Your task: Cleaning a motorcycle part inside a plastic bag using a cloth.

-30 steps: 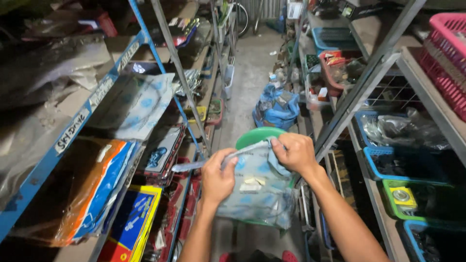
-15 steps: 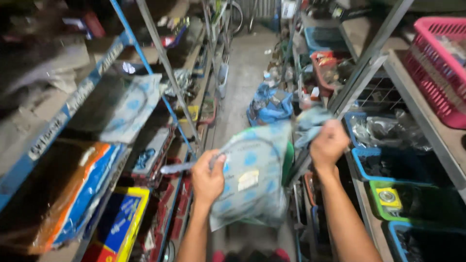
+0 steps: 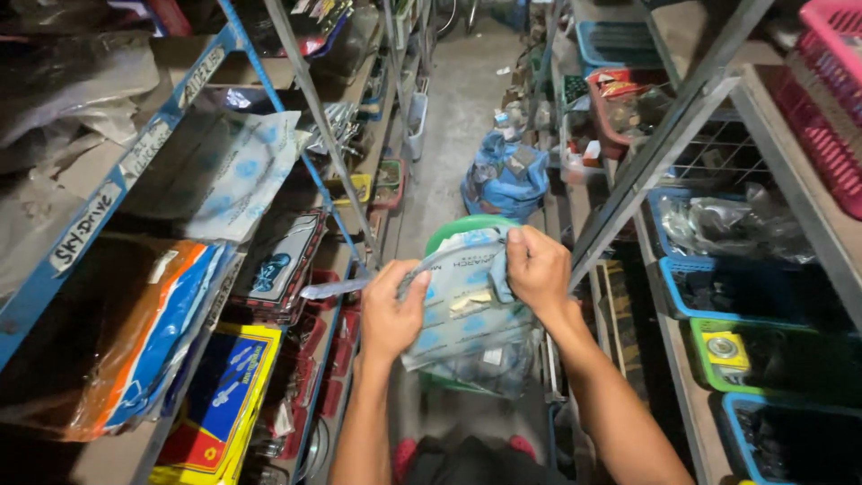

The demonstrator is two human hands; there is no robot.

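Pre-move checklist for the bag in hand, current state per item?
1. Left hand grips the pale blue plastic bag at its top edge: ok.
2. Right hand pinches the bag's top: ok.
3. Bag mouth open or sealed: cannot tell.
4. Bag contents: cannot tell, film too cloudy.
5. Green basket sits behind the bag in the aisle: ok.
6. Bag clear of the grey shelf upright: ok.

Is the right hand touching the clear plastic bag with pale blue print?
Touching. The head view shows the right hand pinching the top edge of the clear plastic bag with pale blue print, fingers folded over it.
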